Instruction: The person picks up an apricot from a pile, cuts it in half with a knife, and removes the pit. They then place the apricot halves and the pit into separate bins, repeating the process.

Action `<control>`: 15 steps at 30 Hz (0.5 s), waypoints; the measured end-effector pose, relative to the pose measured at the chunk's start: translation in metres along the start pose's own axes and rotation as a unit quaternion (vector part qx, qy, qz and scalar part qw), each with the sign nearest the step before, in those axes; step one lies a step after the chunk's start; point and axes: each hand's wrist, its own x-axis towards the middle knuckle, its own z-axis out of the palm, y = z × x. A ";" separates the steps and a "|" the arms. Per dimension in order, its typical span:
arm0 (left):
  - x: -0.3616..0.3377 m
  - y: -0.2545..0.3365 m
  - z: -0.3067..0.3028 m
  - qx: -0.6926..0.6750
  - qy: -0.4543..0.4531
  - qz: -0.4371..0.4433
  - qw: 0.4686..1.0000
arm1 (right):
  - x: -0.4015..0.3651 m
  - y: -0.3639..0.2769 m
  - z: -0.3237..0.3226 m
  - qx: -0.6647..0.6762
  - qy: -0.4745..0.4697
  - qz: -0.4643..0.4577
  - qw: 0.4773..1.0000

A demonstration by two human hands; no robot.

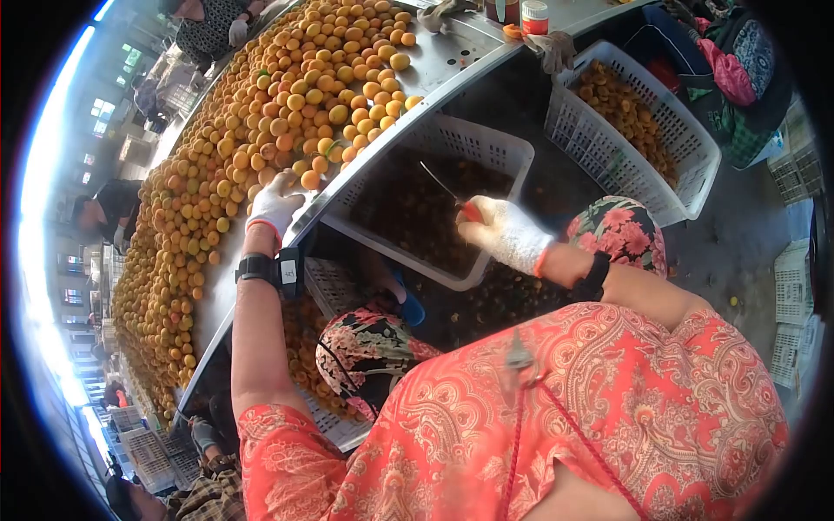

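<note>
My left hand (276, 208), in a white glove, reaches to the near edge of a large heap of apricots (287, 104) on the metal table (439, 74). Its thumb and fingers are apart beside a loose apricot (310, 180), with the fingertips partly lost among the fruit. My right hand (506, 233), also gloved, is closed round the red handle of a small knife (470, 211). The knife's thin blade points up and left, over a white plastic crate (512, 156) with dark brown contents I cannot make out clearly.
Another white crate (695, 165) holds orange-brown fruit pieces at the upper right. A red-and-white jar (534, 16) and a cloth (556, 50) are at the table's edge. Bags (725, 65) lie beyond. Other people (208, 30) stand along the table's far side; one sits at lower left.
</note>
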 end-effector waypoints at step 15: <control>0.058 0.015 0.034 0.170 -0.016 0.000 0.985 | 0.010 -0.001 -0.006 0.016 -0.045 0.027 0.999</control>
